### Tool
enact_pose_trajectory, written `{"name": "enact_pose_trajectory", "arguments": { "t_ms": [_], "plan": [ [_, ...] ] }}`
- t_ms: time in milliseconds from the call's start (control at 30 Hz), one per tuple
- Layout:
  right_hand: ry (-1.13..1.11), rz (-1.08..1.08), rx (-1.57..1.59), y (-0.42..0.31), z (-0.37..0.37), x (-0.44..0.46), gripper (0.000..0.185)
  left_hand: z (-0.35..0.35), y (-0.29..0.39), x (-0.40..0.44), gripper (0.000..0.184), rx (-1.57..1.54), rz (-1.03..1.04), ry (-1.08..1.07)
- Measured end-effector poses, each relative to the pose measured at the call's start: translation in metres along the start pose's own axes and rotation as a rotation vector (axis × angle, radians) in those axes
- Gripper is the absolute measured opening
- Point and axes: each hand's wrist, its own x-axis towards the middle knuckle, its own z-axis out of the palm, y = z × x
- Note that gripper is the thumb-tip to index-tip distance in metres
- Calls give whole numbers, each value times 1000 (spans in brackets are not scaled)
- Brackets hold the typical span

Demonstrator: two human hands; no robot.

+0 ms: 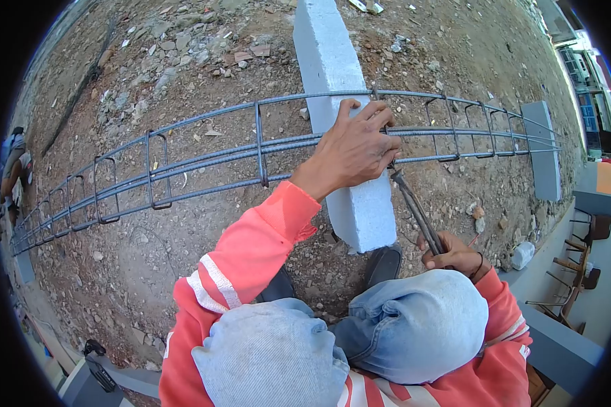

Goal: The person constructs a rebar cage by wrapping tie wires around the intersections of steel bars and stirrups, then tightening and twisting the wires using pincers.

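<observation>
A long rebar cage [207,171] of steel bars with square stirrups lies across a pale block [370,214] in front of me. My left hand [361,144] is on the cage above the block, its fingers curled round the bars at a stirrup. My right hand [453,256], near my right knee, is closed round the handles of long pincers [419,216]. The jaws of the pincers are just below the lower bar, right of the block. Whether they grip a wire is too small to tell.
A second block [542,150] supports the cage's right end, and another [24,267] stands at its far left end. A person [15,169] is at the left edge. Chairs [577,264] stand at the right. Rubble [176,51] covers the ground.
</observation>
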Motion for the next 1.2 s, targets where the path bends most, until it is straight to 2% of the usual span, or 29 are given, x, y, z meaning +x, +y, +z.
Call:
{"name": "enact_pose_trajectory", "arguments": {
  "t_ms": [67,100,133,200,233,533,767,833,933,967,1000,1067,1100,1133,1200],
  "plan": [
    [486,-100,-1023,-10,23,0,46,1,1,-1,18,21,-8,-39],
    [620,-16,-1367,-23,47,-2,48,2,1,-1,18,15,-12,-32],
    [626,-10,-1367,-17,40,-3,48,3,2,-2,17,5,-15,-28],
    [811,-365,-1795,-4,26,0,52,3,2,-1,17,-7,-6,-23],
    [818,-253,-1723,-9,31,-3,54,3,2,-1,17,-10,-8,-24],
    [723,-327,-1742,-19,46,-9,52,2,2,-1,17,-2,-4,-16],
    [683,-286,-1690,-24,44,-6,53,0,3,1,16,2,-21,-51],
    [855,-440,-1855,-13,41,3,54,1,3,1,16,2,-21,-53],
    [894,-377,-1748,-3,30,13,51,0,3,2,15,21,-12,-52],
    [894,-487,-1725,6,18,19,39,0,4,2,15,30,-11,-55],
    [894,-491,-1722,7,15,24,39,0,4,2,15,34,-10,-57],
    [932,-498,-1666,10,11,39,23,-1,4,2,14,9,-13,-50],
    [969,-569,-1639,15,-3,54,15,-2,5,2,14,12,-11,-60],
    [966,-571,-1631,23,-13,65,15,-3,7,3,14,9,-15,-72],
    [991,-777,-1546,35,-31,89,16,-5,5,4,14,15,-28,-89]
  ]
}}
